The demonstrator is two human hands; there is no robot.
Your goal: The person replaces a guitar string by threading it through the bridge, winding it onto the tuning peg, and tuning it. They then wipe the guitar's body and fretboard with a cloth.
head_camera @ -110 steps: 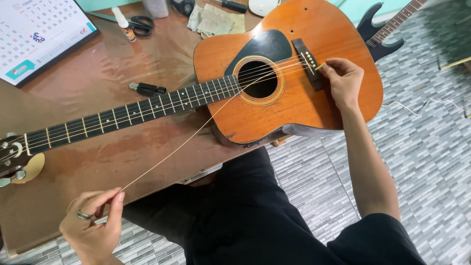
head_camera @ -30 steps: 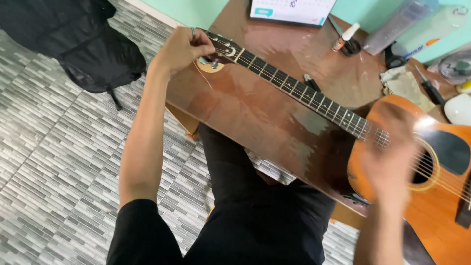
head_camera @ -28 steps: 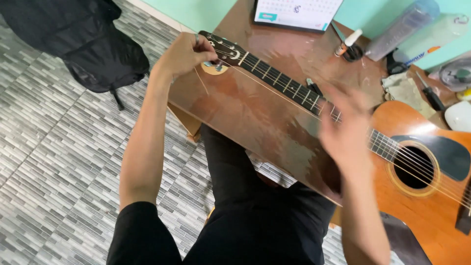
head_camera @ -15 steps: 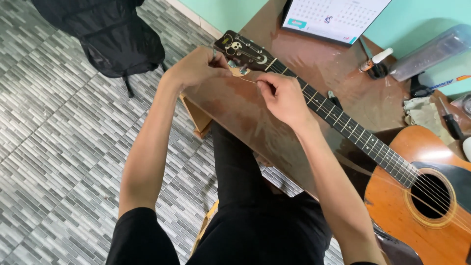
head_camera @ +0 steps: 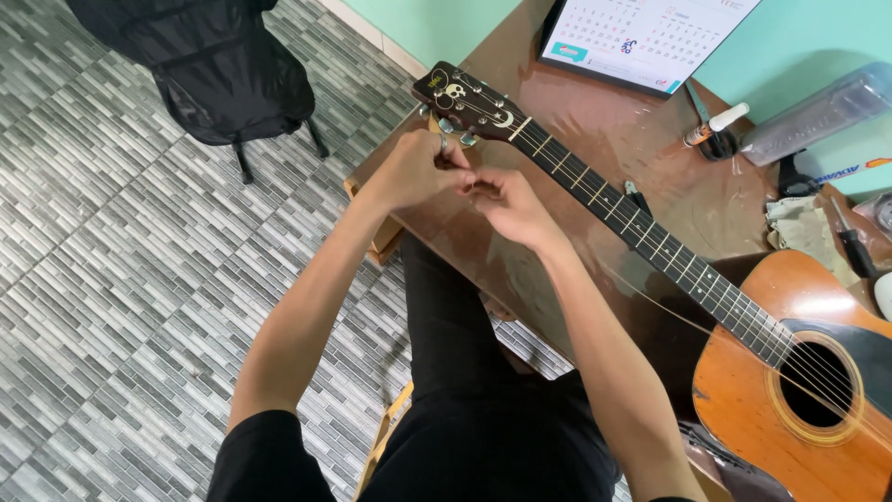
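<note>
— Glossy dark wood, that headstock (head_camera: 462, 96): black-faced, narrow, with small pale inlays and metal tuning pegs (head_camera: 449, 125) along its lower edge. It lies at the near left corner of the brown table (head_camera: 641, 149), and both hands meet just below it.

— How are the hands set?

— The left hand (head_camera: 413, 167) is curled, fingers drawn together at the pegs (a ring shows on one finger). The right hand (head_camera: 506, 203) is pinched, thumb and fingertips closed on something too fine to make out, right against the left hand's fingers. Whether that is the loose guitar string (head_camera: 692, 325) cannot be told at the pinch itself; a thin pale line does run slack from near the soundhole (head_camera: 816, 384) back toward the neck (head_camera: 641, 232).

— And the rest of the guitar?

— The neck is dark with bright metal frets, running diagonally across the table to an orange-brown, varnished body (head_camera: 771, 372), rounded, with a black pickguard. The body is cut off by the right and bottom edges.

— Around it?

— The tabletop is smooth and reflective. A white desk calendar (head_camera: 650, 37) stands at the back, its top cut off. A small white-capped tube (head_camera: 714, 125), a clear plastic box (head_camera: 818, 112) and a crumpled cloth (head_camera: 808, 232) sit at the right. Off the table, a black bag (head_camera: 223, 65) rests on a dark-legged stool over grey, strip-patterned floor tiles (head_camera: 111, 279).
</note>
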